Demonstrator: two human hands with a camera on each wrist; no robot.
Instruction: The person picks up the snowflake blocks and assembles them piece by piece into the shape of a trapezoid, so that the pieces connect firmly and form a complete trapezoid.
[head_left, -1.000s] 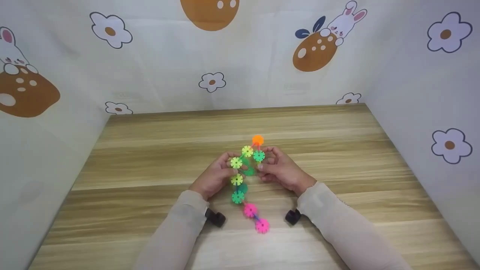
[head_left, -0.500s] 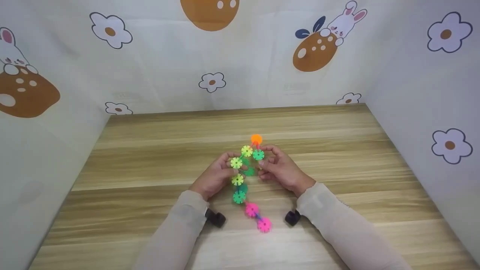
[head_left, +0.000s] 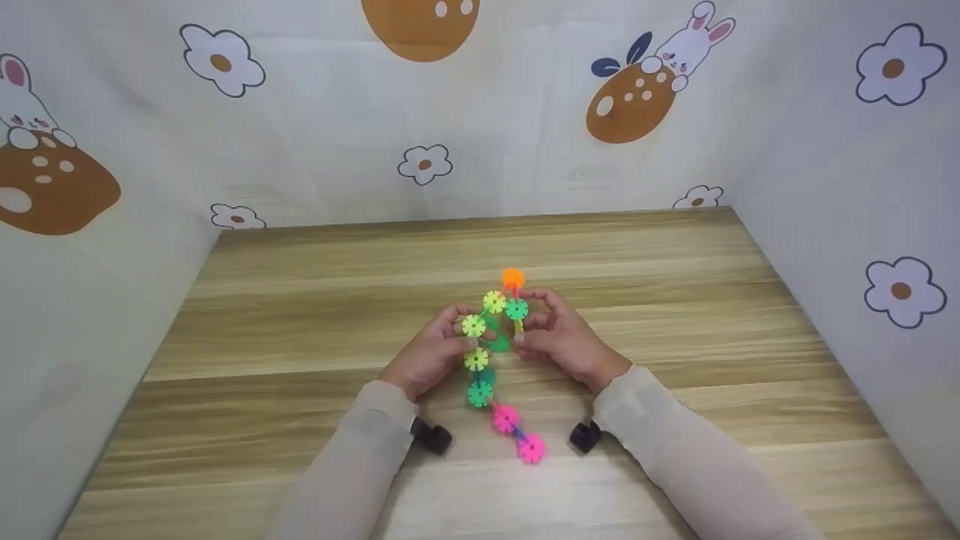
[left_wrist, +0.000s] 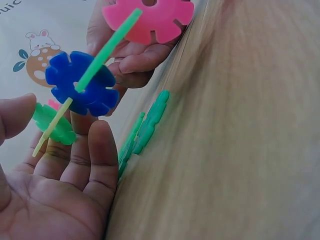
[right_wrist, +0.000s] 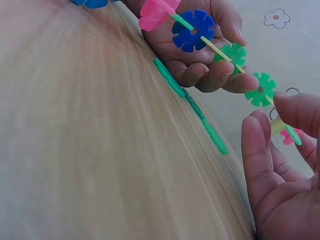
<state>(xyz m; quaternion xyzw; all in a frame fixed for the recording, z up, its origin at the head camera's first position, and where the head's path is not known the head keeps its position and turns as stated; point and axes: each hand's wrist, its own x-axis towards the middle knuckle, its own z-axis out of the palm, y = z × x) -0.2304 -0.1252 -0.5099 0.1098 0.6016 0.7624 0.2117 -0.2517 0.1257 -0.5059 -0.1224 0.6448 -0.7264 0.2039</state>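
Wood-grain table point(head_left: 300, 300) | rabbit-print walls point(head_left: 322, 150) | left fingers point(left_wrist: 102, 150), right fingers point(right_wrist: 257, 155) pinching disc chain point(head_left: 481, 365)

The person wears long, pale beige sleeves point(head_left: 337, 469), slightly wrinkled toward the cuffs point(head_left: 634, 397). A small, blocky black left wrist camera point(head_left: 432, 436) and similar right wrist camera point(head_left: 585, 436) jut out beside the cuffs.

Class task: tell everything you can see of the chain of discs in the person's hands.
The chain consists of flat, round, notched discs, apparently plastic, slotted together, some seen face-on, others edge-on. Green, yellow, blue and pink show, plus an orange disc where it bends sharply at its far side. A pink disc is nearest the wearer. The left hand pinches it partway along; the right hand holds it past the bend.
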